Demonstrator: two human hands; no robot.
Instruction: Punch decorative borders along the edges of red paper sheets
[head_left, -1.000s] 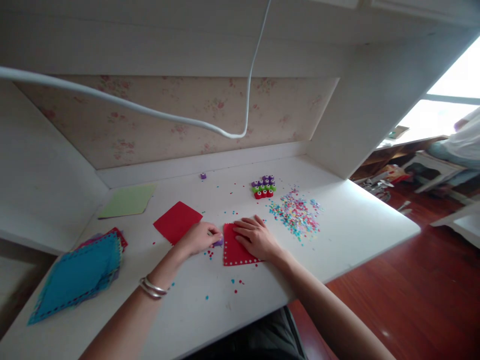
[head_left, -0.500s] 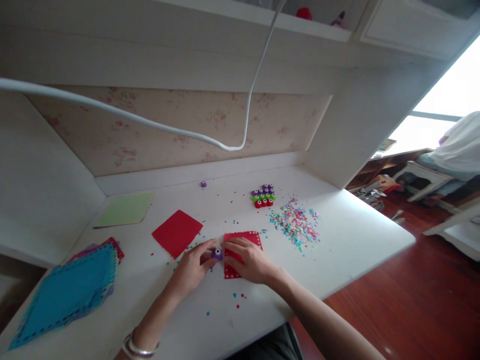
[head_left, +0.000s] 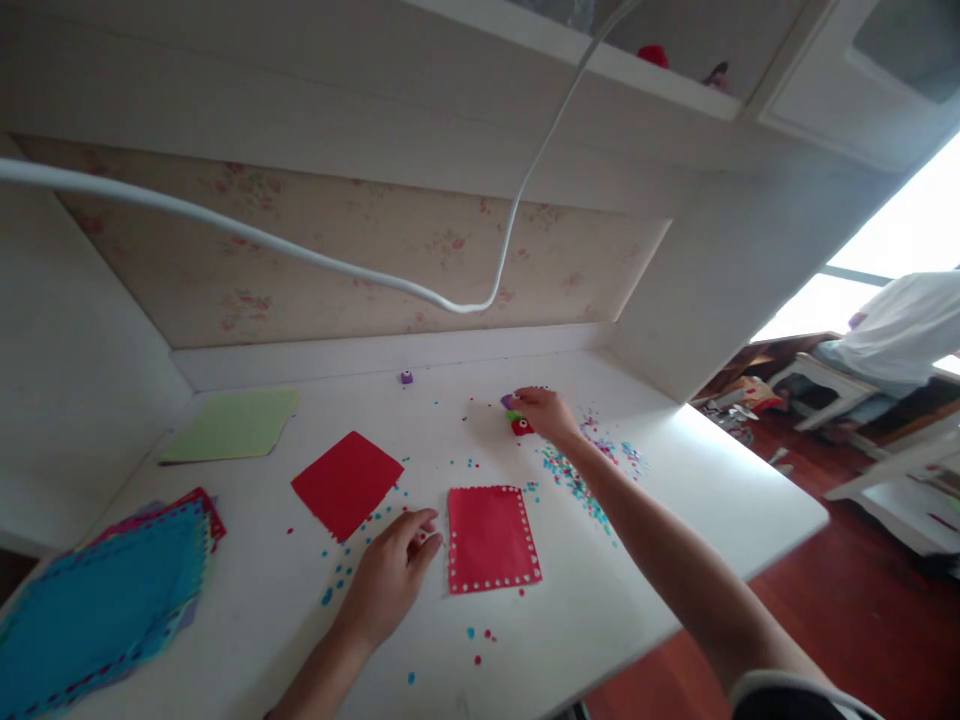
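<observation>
My right hand [head_left: 546, 412] reaches over the cluster of small craft punches at the back, its fingers closed at a purple paper punch [head_left: 508, 401]. A red punch [head_left: 523, 427] with a round white top shows below the fingers; my hand hides most of the others. My left hand [head_left: 397, 565] rests on the table with thumb and forefinger apart and nothing visible between them. Just right of it lies a red paper square [head_left: 491, 540] with small holes punched along its edges. A plain-looking red sheet [head_left: 349, 485] lies turned beyond my left hand.
Punched blue and red-edged sheets [head_left: 112, 590] are stacked at the left, with pale green paper [head_left: 232, 425] behind. A lone purple punch [head_left: 406, 377] stands near the back wall. Coloured confetti [head_left: 577, 475] is heaped at the right. A white cable [head_left: 360, 273] hangs across the view.
My right hand has left the punched red square and moved back and right to the punch cluster. The purple punch between my hands is gone from there. My left hand stays near the square.
</observation>
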